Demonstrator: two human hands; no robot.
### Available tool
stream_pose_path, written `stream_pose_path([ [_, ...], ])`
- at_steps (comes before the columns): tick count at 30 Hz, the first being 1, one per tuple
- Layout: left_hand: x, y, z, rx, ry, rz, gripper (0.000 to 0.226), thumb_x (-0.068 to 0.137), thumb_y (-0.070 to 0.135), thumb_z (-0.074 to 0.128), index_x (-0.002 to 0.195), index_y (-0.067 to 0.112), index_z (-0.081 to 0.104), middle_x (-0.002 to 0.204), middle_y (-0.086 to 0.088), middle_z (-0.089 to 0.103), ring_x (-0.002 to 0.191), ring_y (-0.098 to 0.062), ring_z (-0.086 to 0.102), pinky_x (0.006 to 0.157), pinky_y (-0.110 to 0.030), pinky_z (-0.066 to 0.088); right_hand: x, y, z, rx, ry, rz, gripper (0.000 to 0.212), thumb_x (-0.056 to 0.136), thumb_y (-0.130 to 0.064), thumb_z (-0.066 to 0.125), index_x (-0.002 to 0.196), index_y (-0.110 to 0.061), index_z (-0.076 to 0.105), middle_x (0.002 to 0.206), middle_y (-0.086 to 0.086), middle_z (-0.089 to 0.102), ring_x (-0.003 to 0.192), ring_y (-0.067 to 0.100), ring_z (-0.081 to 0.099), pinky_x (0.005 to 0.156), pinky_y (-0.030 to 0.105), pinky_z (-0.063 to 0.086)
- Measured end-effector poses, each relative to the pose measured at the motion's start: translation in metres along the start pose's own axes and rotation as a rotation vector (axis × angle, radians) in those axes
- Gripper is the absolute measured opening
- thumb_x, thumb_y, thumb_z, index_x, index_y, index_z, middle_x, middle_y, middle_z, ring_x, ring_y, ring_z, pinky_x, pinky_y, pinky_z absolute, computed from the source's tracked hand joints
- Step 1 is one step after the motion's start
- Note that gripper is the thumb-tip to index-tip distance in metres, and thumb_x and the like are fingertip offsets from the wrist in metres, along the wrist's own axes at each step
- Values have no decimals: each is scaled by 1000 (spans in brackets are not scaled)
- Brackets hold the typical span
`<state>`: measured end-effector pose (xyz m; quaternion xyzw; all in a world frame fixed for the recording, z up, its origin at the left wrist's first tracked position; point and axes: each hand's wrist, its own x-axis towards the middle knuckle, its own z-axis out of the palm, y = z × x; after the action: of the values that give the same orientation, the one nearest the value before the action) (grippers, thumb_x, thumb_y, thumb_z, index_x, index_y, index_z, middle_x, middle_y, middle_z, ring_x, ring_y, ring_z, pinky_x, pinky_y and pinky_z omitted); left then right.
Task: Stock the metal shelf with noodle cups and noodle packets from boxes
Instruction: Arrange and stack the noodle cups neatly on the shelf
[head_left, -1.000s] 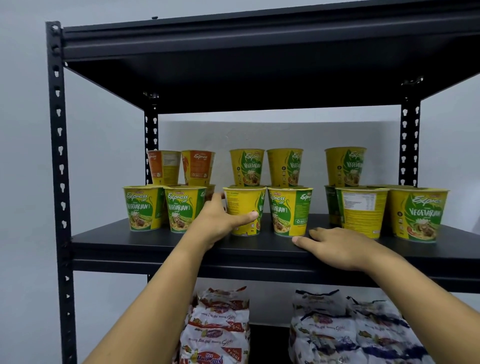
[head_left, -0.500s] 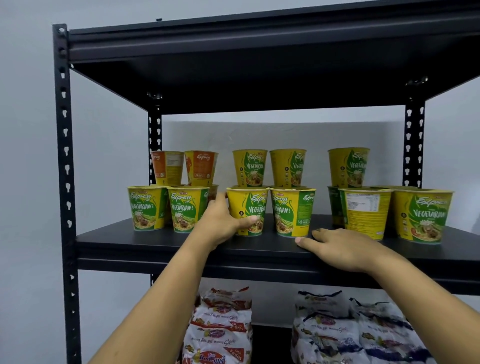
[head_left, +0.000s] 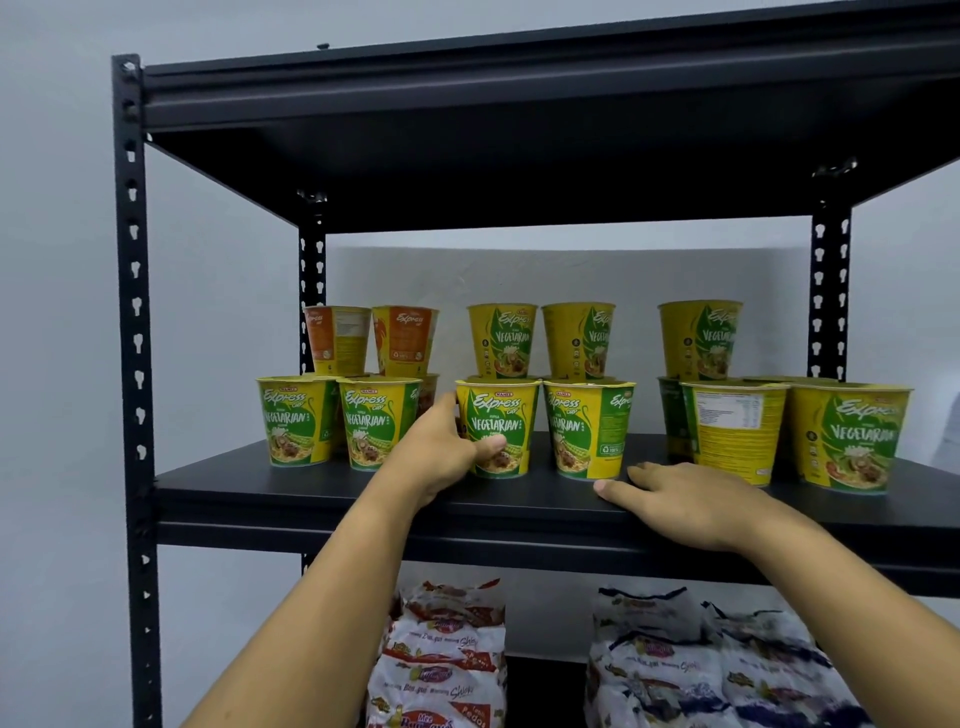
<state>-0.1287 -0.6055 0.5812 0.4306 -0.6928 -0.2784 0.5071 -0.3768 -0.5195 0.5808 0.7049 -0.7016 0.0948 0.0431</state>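
Yellow-green cup (head_left: 506, 410), front row, mid shelf (head_left: 291, 486): label was turned partly aside a second ago, now faces front. Left hand (head_left: 441, 457) grip: thumb and fingers curled round the cup's lower wall. Right hand (head_left: 691, 501) rests flat on the shelf edge, holding nothing. Judged: tidying; this tier nearly stocked. Shelf black metal; packets (head_left: 441, 660) on the tier below; plain grey wall (head_left: 62, 338) behind.

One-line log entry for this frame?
left hand: grips front-row vegetarian noodle cup | right hand: rests on shelf board | noodle packets: on level below
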Motion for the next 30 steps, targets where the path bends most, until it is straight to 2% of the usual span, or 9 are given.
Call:
stream_pose_path([
  [6, 0, 2, -1, -63, -30, -24, 53, 84, 15, 85, 121, 30, 50, 113, 6, 71, 105, -13, 67, 98, -36, 51, 3, 1, 2, 33, 9, 11, 87, 90, -84, 23, 154, -27, 41, 159, -3, 42, 142, 21, 43, 111, 41, 40],
  [12, -1, 4, -2, -86, -39, -35, 64, 78, 7, 88, 118, 32, 44, 106, 9, 67, 100, -11, 65, 97, -38, 52, 12, 2, -2, 305, 99, 52, 94, 86, -74, 59, 156, -16, 36, 160, 4, 41, 142, 22, 43, 110, 34, 38],
  [15, -1, 4, -3, -89, -42, -28, 64, 78, 6, 88, 121, 31, 47, 107, 9, 67, 102, -12, 66, 100, -40, 52, 20, -6, -8, 463, 194, 93, 85, 78, -67, 74, 144, -20, 49, 144, 3, 56, 123, 20, 55, 98, 33, 45],
  [17, -2, 5, -2, -99, -51, -21, 61, 79, 6, 87, 122, 29, 50, 106, 10, 67, 97, -7, 64, 94, -35, 51, 28, -15, -9, 658, 199, 122, 70, 70, -59, 85, 123, -25, 53, 122, 0, 63, 106, 16, 57, 94, 34, 47],
  [19, -3, 6, -3, -100, -50, -17, 60, 79, 6, 87, 120, 29, 50, 104, 11, 67, 93, -2, 62, 90, -31, 48, 39, -23, -6, 810, 215, 163, 82, 57, -56, 94, 117, -21, 48, 116, 1, 64, 104, 19, 60, 96, 39, 50],
  [21, -3, 5, -3, -101, -46, -18, 60, 79, 7, 87, 120, 30, 49, 105, 12, 67, 94, -2, 61, 91, -32, 49, 48, -28, -2, 885, 255, 211, 105, 50, -53, 98, 130, -16, 40, 126, 6, 61, 114, 25, 59, 102, 46, 51],
  [25, -2, 4, -3, -90, -45, -23, 60, 79, 9, 88, 120, 30, 50, 107, 10, 68, 96, -4, 62, 95, -34, 50, 56, -24, 2, 946, 269, 213, 114, 57, -46, 97, 141, -16, 26, 134, 9, 57, 123, 28, 56, 106, 49, 48],
  [27, -2, 4, -3, -84, -44, -24, 61, 79, 9, 88, 122, 29, 51, 108, 9, 69, 98, -7, 63, 98, -37, 52, 59, -18, 5, 986, 257, 200, 107, 55, -45, 99, 135, -16, 34, 129, 6, 61, 118, 26, 60, 105, 50, 49],
  [30, -1, 4, -3, -87, -40, -27, 62, 78, 9, 88, 124, 26, 52, 108, 8, 69, 98, -8, 64, 92, -34, 53, 57, -12, 6, 1080, 213, 155, 68, 66, -27, 96, 113, -18, 47, 116, 5, 66, 103, 21, 63, 98, 42, 49],
])
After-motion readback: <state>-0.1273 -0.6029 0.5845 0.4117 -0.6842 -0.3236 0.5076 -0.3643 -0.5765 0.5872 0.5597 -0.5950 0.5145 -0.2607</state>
